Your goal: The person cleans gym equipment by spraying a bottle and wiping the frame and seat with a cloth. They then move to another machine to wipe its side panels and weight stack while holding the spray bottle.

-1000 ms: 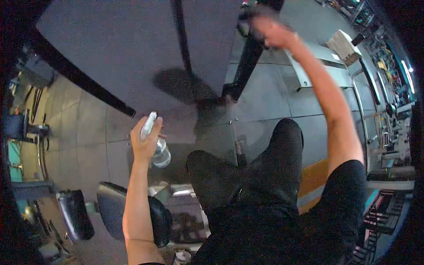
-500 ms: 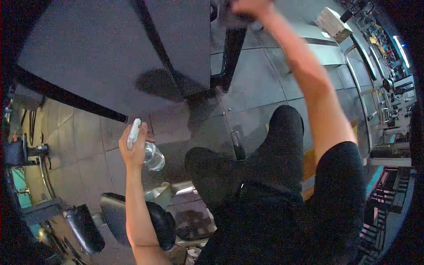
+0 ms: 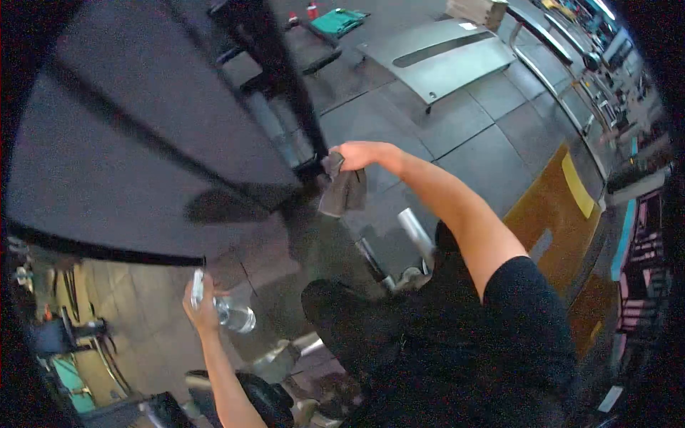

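Note:
My left hand (image 3: 203, 305) is wrapped round a clear spray bottle (image 3: 237, 317) with a white spray head, just below the lower corner of a large dark panel (image 3: 143, 121). In my right hand (image 3: 360, 155) is a bunched grey cloth (image 3: 344, 195), its loose end hanging down. That hand is at the foot of the panel's black upright frame bar (image 3: 300, 100), fingers closed on the cloth. Dark streaks and a rounded dark patch show across the panel's surface.
A low pale board (image 3: 442, 60) on short feet stands on the tiled floor (image 3: 471, 153) ahead. A brown board (image 3: 553, 214) with a yellow strip lies at the right. Gym equipment lines both sides, including a black padded seat (image 3: 267, 399) beside my left forearm.
My right hand has come down from the top of the view to the foot of the frame bar, bringing the cloth. My left hand sits lower in view, still gripping the bottle.

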`<state>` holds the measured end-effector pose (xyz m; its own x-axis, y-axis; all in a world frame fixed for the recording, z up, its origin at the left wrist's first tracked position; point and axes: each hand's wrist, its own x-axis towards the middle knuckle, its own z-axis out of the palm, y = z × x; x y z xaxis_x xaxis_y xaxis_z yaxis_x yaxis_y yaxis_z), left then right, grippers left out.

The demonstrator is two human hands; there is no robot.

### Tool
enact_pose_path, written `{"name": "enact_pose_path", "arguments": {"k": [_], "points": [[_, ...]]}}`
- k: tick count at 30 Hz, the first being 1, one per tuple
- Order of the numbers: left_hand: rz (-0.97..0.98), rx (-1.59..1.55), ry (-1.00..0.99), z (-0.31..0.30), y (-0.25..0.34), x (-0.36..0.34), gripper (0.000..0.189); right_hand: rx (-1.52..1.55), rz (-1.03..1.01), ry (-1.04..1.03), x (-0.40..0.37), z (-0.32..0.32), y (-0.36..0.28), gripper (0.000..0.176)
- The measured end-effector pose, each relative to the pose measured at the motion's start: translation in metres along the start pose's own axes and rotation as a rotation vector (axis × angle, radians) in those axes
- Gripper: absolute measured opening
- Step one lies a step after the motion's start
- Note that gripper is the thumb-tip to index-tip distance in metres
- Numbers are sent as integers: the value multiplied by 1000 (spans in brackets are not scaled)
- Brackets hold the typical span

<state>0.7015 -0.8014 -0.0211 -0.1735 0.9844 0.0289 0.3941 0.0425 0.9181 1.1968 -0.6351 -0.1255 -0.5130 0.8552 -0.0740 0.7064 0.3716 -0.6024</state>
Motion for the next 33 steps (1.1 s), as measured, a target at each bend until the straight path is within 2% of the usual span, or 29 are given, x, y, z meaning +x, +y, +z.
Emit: {"name": "enact_pose_path", "arguments": {"k": [2, 3, 5, 6, 7, 8, 9, 10, 11, 12, 13, 16, 17, 18, 20, 21, 22, 23, 24, 27, 28, 30, 31, 33], "points": [[12, -25, 37, -3, -11, 0, 30, 117, 360, -80, -45, -58, 1, 60], [21, -38, 55, -4, -19, -1, 29, 90, 278, 130, -63, -66, 34, 59], [62, 91, 131, -5, -33, 1, 28, 131, 202, 271, -126, -131, 39, 57], [202, 349, 224, -2, -49, 2, 27, 88, 191, 447, -161, -148, 48, 54], [277, 482, 242, 11, -35, -3, 27, 38, 182, 614, -201, -163, 52, 50], [352, 616, 271, 25, -21, -9, 26, 445, 325, 729, -238, -179, 32, 41], [355, 634, 220, 40, 4, -20, 26, 630, 383, 747, -281, -188, 30, 36], [356, 641, 200, 55, 21, -25, 26, 759, 459, 864, -326, -208, -8, 34], [182, 382, 190, 69, 33, -28, 26, 884, 422, 1016, -368, -206, -20, 31], [1, 132, 178, 79, 53, -35, 26, 1035, 481, 1184, -416, -184, -11, 30], [-39, 74, 145, 99, 82, -39, 26, 1258, 385, 1445, -455, -161, -11, 31], [-94, -102, 7, 149, 179, -58, 24, 1444, 370, 1824, -519, -178, -100, 32], [-90, -101, -45, 160, 211, -65, 23, 1708, 289, 1923, -520, -208, -144, 31], [-87, -101, -102, 169, 243, -70, 22, 1706, 303, 1938, -522, -223, -164, 31], [-40, 4, -227, 179, 297, -84, 18, 1695, 661, 2068, -538, -230, -215, 33], [7, 64, -302, 182, 329, -89, 17, 1766, 608, 2060, -545, -234, -237, 34], [44, 126, -384, 185, 360, -92, 15, 1709, 682, 2071, -546, -248, -258, 34], [-22, -10, -430, 189, 387, -97, 15, 1748, 687, 2090, -554, -249, -268, 35], [-93, -151, -462, 195, 407, -98, 15, 1745, 600, 2116, -551, -265, -280, 35], [71, -117, -605, 201, 444, -98, 17, 1665, 495, 2168, -547, -303, -301, 32], [73, -122, -615, 212, 457, -96, 17, 1718, 535, 2165, -541, -325, -306, 32], [101, 0, -652, 212, 485, -86, 20, 1743, 525, 2104, -532, -362, -306, 36], [73, 2, -667, 215, 500, -77, 13, 1747, 522, 2077, -527, -380, -295, 36], [82, 0, -639, 225, 531, -60, 14, 1856, 627, 1941, -511, -402, -268, 36]]}}
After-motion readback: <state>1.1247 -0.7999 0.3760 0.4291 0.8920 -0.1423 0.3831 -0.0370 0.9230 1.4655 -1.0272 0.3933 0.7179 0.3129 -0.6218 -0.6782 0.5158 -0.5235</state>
